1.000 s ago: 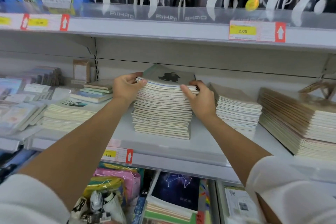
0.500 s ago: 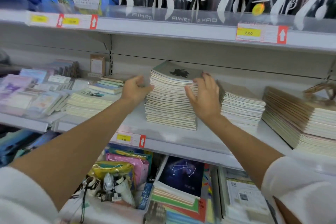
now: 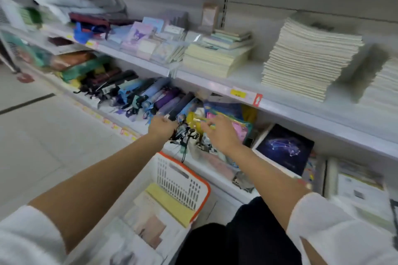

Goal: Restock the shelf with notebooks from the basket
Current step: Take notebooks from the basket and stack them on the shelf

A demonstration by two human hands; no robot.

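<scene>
Both hands are coming away from the tall stack of notebooks, which they were squaring half a second ago, and the view is swinging down and to the left. That stack is now sitting untouched toward the right end of the middle shelf, set back from its front edge, with a lower pale yellow pile lying to its left.

The left hand is hovering at the front edge of the lower shelf, just beside the handles of the folded umbrellas. Its fingers are curling inward, but blur is hiding whether they are gripping anything. The right hand is hanging near it, fingers loosely spread and reaching toward a yellow pouch; whether they are touching it cannot be told.

The basket, white with an orange rim, is standing on the floor against the lower shelf's front, below the two forearms. Inside it, a yellow notebook is leaning by the far wall, and more notebooks with paler printed covers are lying toward the near end, too blurred to count.

Further right on the lower shelf, a dark book with a constellation cover is lying near the front edge.
</scene>
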